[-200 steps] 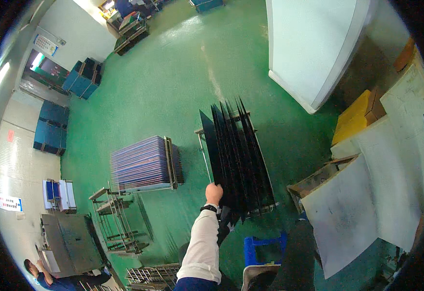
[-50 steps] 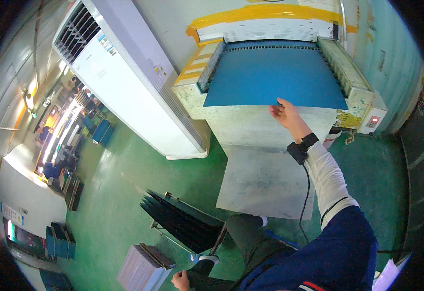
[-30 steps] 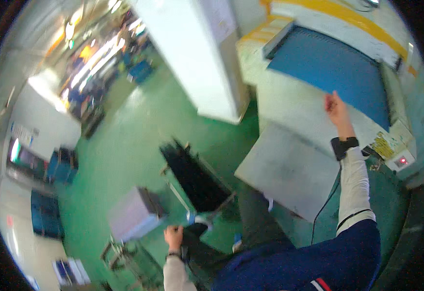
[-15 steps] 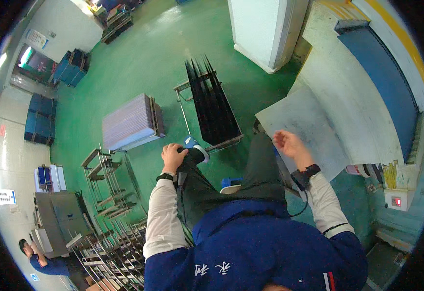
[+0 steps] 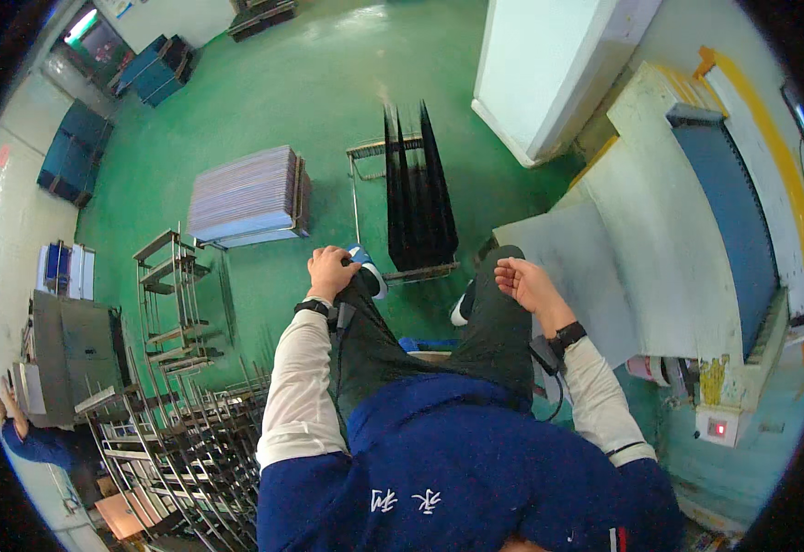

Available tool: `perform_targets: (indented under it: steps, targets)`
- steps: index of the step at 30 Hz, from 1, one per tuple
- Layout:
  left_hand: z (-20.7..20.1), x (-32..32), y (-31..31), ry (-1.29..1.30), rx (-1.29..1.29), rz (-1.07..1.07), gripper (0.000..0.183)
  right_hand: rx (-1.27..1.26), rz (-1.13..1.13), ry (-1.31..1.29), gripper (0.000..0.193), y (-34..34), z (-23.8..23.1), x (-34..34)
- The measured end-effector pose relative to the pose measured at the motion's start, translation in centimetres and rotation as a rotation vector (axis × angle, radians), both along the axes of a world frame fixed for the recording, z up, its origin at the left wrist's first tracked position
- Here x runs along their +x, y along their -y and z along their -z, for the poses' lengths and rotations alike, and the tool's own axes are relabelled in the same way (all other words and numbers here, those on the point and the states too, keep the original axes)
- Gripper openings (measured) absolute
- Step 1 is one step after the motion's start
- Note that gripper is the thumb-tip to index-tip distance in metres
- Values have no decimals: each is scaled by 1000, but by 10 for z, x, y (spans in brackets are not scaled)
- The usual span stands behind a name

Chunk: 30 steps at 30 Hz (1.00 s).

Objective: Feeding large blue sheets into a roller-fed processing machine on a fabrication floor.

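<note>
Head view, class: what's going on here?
A seated person has the left hand on the left knee and the right hand loosely curled by the right thigh; neither visibly holds anything. Ahead, black sheets stand in a rack, with pale panels to its left. A machine with a blue bed is at the right.

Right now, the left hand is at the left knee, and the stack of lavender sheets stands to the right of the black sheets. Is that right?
Not quite: the head view shows the stack of lavender sheets to the left of the black sheets, not the right. The left hand is indeed at the left knee.
</note>
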State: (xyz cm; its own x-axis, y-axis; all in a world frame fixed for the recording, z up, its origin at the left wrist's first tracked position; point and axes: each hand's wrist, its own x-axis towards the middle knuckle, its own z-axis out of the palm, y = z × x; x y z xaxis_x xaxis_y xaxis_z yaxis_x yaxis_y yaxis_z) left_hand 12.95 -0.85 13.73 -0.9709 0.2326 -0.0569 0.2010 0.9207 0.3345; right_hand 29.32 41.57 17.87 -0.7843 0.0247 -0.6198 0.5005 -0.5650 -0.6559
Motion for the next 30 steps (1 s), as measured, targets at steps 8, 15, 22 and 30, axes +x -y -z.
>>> perform_targets:
  steps: [8, 15, 22, 30]
  targets:
    - [-5, 10, 0, -26, -35, 10, 40, 55, -68, -32, 27, 4, -13, -22]
    - [-9, 5, -8, -69, -58, -4, 37, 104, -93, -6, 27, -8, 10, -38]
    - [-2, -6, -7, -75, -93, -30, 40, 590, -34, -60, 22, -11, 14, -81]
    - [-9, -7, -19, -26, -132, -53, 36, 1624, -616, -253, 31, -5, 57, -86]
